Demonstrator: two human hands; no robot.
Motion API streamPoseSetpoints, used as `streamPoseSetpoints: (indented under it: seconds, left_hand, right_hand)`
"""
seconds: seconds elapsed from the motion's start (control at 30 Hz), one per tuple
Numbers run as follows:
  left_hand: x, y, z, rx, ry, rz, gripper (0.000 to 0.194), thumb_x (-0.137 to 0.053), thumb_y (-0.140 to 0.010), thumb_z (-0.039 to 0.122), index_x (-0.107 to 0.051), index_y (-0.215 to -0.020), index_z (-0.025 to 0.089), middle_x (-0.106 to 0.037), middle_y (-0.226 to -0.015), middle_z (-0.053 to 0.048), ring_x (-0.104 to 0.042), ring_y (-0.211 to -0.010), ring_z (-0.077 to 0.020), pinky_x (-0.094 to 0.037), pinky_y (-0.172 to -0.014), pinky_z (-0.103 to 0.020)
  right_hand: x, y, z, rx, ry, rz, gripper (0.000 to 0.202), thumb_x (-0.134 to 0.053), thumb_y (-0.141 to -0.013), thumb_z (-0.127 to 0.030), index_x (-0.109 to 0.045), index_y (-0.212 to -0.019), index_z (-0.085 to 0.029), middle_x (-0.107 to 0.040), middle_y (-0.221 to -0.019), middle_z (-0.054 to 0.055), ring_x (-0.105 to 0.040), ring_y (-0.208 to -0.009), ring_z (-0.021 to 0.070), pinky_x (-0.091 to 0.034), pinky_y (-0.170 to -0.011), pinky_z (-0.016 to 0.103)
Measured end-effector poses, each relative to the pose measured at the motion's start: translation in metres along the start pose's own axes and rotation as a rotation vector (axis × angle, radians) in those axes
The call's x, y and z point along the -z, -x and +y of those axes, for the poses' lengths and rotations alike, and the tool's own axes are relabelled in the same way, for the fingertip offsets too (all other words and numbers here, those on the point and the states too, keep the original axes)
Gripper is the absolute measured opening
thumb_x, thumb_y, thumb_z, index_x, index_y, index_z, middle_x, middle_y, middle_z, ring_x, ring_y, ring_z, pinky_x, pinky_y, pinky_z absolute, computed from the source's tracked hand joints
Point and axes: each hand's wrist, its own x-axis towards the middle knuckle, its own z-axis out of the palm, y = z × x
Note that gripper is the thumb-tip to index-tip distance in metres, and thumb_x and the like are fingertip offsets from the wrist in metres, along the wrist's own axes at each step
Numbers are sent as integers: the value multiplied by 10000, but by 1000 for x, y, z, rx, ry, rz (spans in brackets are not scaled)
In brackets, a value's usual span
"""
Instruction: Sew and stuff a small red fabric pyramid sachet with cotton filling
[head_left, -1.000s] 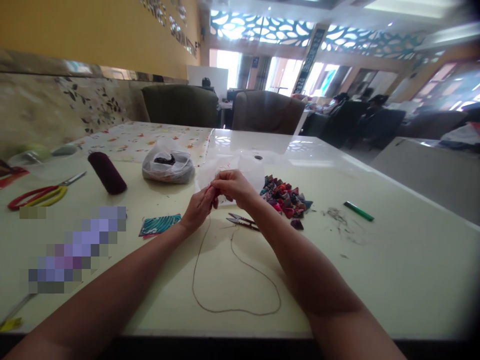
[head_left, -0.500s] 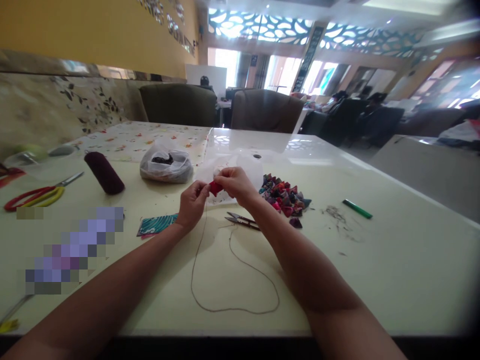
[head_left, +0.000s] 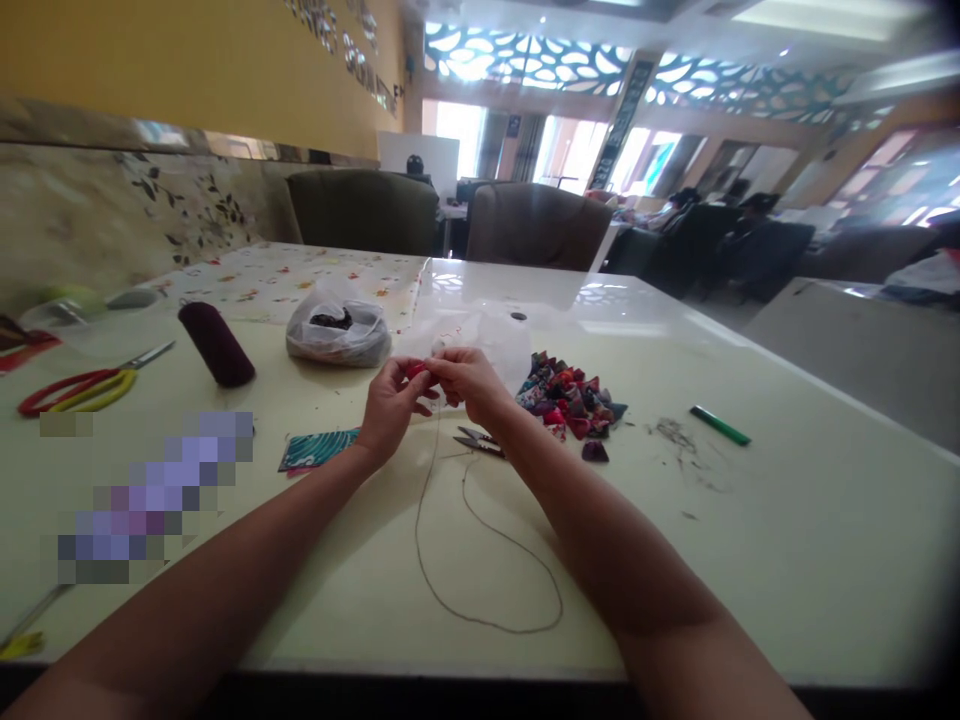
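Between the fingers of my left hand (head_left: 391,405) is a small red piece of fabric (head_left: 417,371), mostly covered by the fingertips. My right hand (head_left: 471,382) meets it there with thumb and forefinger pinched; what lies in that pinch is too small to make out. A long brown thread (head_left: 421,560) hangs from the hands and loops over the table. Thread snips (head_left: 480,442) lie under my right wrist. To the right is a heap of small folded fabric pieces (head_left: 574,395), and left of my left wrist lies a teal patterned cloth (head_left: 319,450).
Red and yellow scissors (head_left: 90,388), a dark maroon thread spool (head_left: 217,345) and a plastic bag (head_left: 337,335) stand or lie at the left. A green pen-like object (head_left: 720,425) and thread scraps (head_left: 675,437) are at the right. Chairs (head_left: 536,225) line the far edge.
My hands have drawn closer together, and my left fingers now cover more of the red fabric. The hanging thread has shifted right. The whole view has moved slightly.
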Motion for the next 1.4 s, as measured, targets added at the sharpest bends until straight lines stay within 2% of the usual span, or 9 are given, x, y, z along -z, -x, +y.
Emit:
streamPoseSetpoints:
  seconds: [0.23,0.33,0.47,0.7,0.77,0.87,0.97,1.13,1.4]
  left_hand:
    - [0,-8,-2,188,357,106,227,-765,-833,273,-584,-910,159,-698,-847,-13,-692,-748,-115,-611,-701,-251]
    - [-3,-9,0,246,414,140,82,-654,-907,142,-582,-867,141,-690,-814,-9,-669,-714,-81,-603,-756,-238]
    - [-5,-8,2,299,457,147,109,-557,-957,106,-592,-855,126,-691,-799,-27,-676,-719,-98,-605,-776,-263]
    - [-6,-5,-2,337,468,188,132,-566,-938,102,-626,-821,111,-673,-745,-28,-637,-642,-90,-580,-683,-221]
    - [-8,-3,-3,350,462,158,140,-574,-927,107,-629,-798,107,-676,-745,-40,-649,-660,-109,-596,-721,-260]
    - [-10,-1,-2,394,442,87,154,-556,-918,109,-641,-791,97,-685,-750,-66,-657,-674,-128,-604,-752,-291]
    - [-9,-1,-4,434,431,71,161,-521,-910,83,-647,-809,88,-690,-757,-79,-654,-671,-131,-603,-739,-290]
    - [-6,-2,-9,413,443,140,114,-562,-889,92,-625,-797,113,-680,-740,-55,-637,-662,-126,-601,-723,-295]
    - [-12,0,-8,364,493,213,169,-546,-935,108,-590,-773,124,-642,-681,-21,-614,-615,-105,-575,-801,-321]
  right_hand:
    - [7,-2,-4,16,293,-123,185,-661,-831,-268,-648,-708,-130,-415,-417,-87,-298,-364,30,-205,-369,183]
    - [13,-5,-1,72,436,-194,113,-679,-775,-214,-707,-739,-111,-507,-495,-57,-377,-454,31,-288,-447,172]
    - [17,-9,2,122,463,-198,155,-659,-760,-201,-768,-830,-115,-664,-656,4,-515,-584,65,-421,-565,185]
    - [15,-14,15,120,432,-246,95,-692,-710,-134,-772,-761,-131,-723,-705,23,-638,-681,105,-527,-696,211]
    - [16,-14,16,65,398,-227,106,-660,-735,-116,-764,-757,-121,-700,-654,15,-590,-583,74,-500,-601,181]
    - [22,-13,11,-68,387,-306,105,-665,-773,-154,-756,-793,-105,-614,-530,-21,-377,-403,26,-305,-386,151]
    - [27,-11,6,-126,389,-382,102,-672,-783,-170,-745,-805,-102,-541,-475,-47,-272,-374,25,-162,-332,172]
    - [20,-8,6,-105,498,-258,130,-664,-816,-204,-753,-842,-112,-436,-427,-77,-279,-354,25,-170,-327,170]
    - [7,-4,9,-55,466,-186,156,-679,-752,-220,-770,-803,-104,-559,-485,-28,-332,-367,27,-210,-352,171]
